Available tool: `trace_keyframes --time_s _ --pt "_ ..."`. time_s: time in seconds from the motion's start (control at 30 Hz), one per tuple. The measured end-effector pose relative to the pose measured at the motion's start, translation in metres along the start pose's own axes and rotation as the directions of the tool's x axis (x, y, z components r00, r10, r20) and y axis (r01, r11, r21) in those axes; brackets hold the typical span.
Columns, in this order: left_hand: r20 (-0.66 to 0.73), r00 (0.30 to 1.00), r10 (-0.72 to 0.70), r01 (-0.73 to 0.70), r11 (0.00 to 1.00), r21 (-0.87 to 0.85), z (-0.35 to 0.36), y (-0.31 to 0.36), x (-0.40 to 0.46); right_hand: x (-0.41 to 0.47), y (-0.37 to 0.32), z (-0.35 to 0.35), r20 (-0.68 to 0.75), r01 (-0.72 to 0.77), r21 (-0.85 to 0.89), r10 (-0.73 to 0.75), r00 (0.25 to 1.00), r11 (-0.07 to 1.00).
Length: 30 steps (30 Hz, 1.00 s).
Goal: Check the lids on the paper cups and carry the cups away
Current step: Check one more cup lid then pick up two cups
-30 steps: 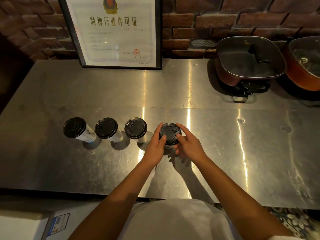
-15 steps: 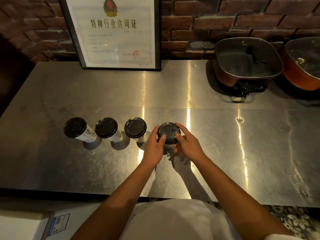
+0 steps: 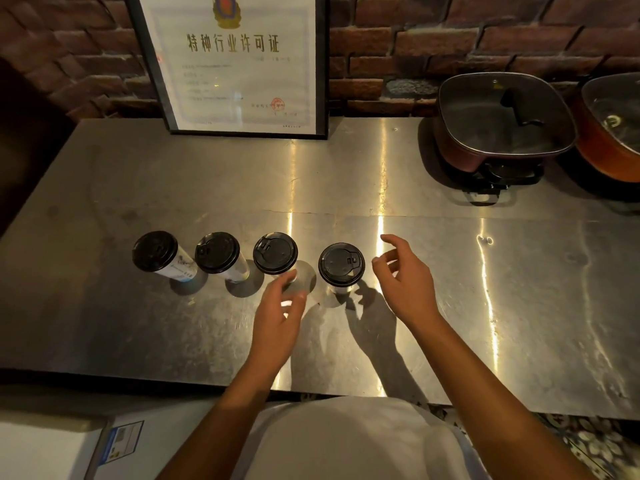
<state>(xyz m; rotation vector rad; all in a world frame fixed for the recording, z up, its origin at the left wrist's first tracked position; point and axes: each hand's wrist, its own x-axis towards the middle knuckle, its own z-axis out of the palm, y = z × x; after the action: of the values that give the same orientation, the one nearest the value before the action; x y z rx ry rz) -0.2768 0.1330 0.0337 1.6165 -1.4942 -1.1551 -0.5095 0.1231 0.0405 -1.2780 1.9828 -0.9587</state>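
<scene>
Brushed stainless steel covers the bench (image 3: pixel 450 306), scuffed and streaked with glare, under a rough brick wall (image 3: pixel 485 36). Both hands hover empty with fingers loosely spread: the left hand (image 3: pixel 277 320) just short of the third cup (image 3: pixel 275 253), the right hand (image 3: pixel 408 282) just beside the fourth cup (image 3: pixel 341 264), touching neither as far as I can tell. Four tall, narrow paper cups stand in a row midway between the front and back edges, toward the left end, each capped with a round black plastic lid with a sip flap. Tall and slim, they would likely tip if a finger clipped a lid sideways, and a poorly seated lid could then pop off. A framed certificate (image 3: pixel 239 64) and lidded electric pot (image 3: pixel 502 116) stand along the back edge.
</scene>
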Motion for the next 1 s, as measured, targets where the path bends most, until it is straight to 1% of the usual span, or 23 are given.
trace_keyframes --time_s 0.1,0.2,0.27,0.37,0.53,0.67,0.73,0.8,0.87,1.0 --pt "-0.127 0.982 0.136 -0.126 0.988 0.086 -0.015 0.009 0.013 0.001 -0.002 0.004 -0.002 0.084 0.012 -0.084 0.996 0.996" --pt "-0.144 0.961 0.236 -0.198 0.951 0.235 -0.023 0.014 0.030 0.004 -0.005 0.012 0.074 0.112 -0.050 -0.108 0.991 0.992" --pt "-0.116 0.957 0.266 -0.216 0.920 0.328 -0.025 0.017 0.042 0.005 -0.012 0.017 0.133 0.134 -0.105 -0.120 0.984 0.985" --pt "-0.026 0.957 0.288 -0.242 0.846 0.475 -0.022 0.016 0.060 0.006 -0.019 0.027 0.191 0.169 -0.162 -0.137 0.972 0.972" --pt "0.113 0.964 0.242 -0.259 0.747 0.612 -0.014 0.006 0.085 0.012 -0.019 0.051 0.242 0.196 -0.231 -0.139 0.960 0.953" --pt "0.162 0.966 0.201 -0.250 0.567 0.785 -0.007 -0.010 0.097 0.013 -0.013 0.066 0.277 0.196 -0.281 -0.117 0.954 0.940" --pt "0.197 0.951 0.238 -0.294 0.501 0.814 -0.005 -0.010 0.099 0.012 -0.009 0.071 0.284 0.200 -0.289 -0.115 0.952 0.936" --pt "0.225 0.933 0.282 -0.337 0.461 0.821 -0.004 -0.007 0.099 0.013 -0.005 0.073 0.280 0.221 -0.313 -0.133 0.951 0.924" --pt "0.224 0.930 0.293 -0.342 0.455 0.822 -0.007 -0.008 0.101 0.015 -0.003 0.074 0.279 0.216 -0.322 -0.126 0.952 0.922" --pt "0.242 0.941 0.236 -0.332 0.520 0.787 -0.012 -0.012 0.106 0.016 -0.005 0.076 0.270 0.188 -0.322 -0.101 0.958 0.928"
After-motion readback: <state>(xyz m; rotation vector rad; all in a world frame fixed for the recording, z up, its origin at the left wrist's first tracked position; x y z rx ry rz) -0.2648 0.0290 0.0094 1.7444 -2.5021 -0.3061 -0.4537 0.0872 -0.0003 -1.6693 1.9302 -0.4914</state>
